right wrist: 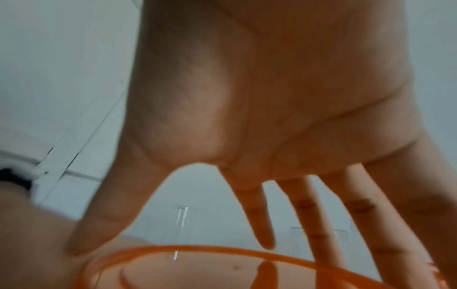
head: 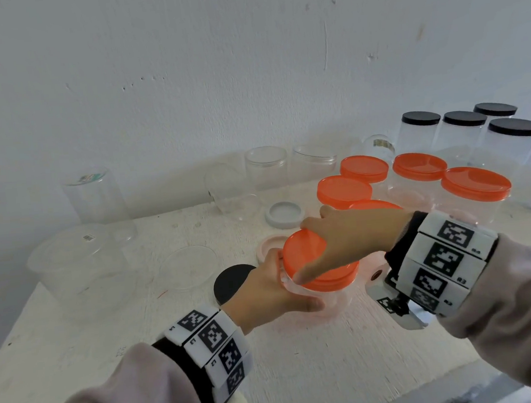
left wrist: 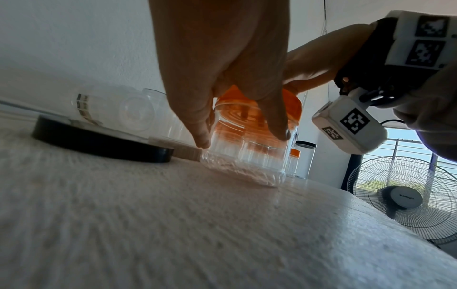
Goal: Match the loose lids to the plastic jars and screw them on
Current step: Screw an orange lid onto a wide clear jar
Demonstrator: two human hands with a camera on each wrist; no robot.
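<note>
— Two hands on one clear jar (head: 314, 296) at the middle of the surface (head: 305, 374)! Left hand (head: 265, 293) wraps fingers and thumb round its wall, jar standing upright.

— And the right hand (head: 354, 238)?

— Spread over the orange lid (head: 307, 258) on that jar, thumb at the near rim, fingertips (head: 304, 225) curled over the far rim, gripping it.

— Anything just beside the left hand?

— Black lid (head: 232, 283) flat at its left, a pink lid (head: 269, 246) just beyond its fingers, a white lid (head: 284, 214) farther out.

— Beyond the right hand?

— Orange-lidded jars (head: 475, 189) clustered close, black-lidded jars (head: 515, 137) behind them by the wall (head: 246, 74).
</note>
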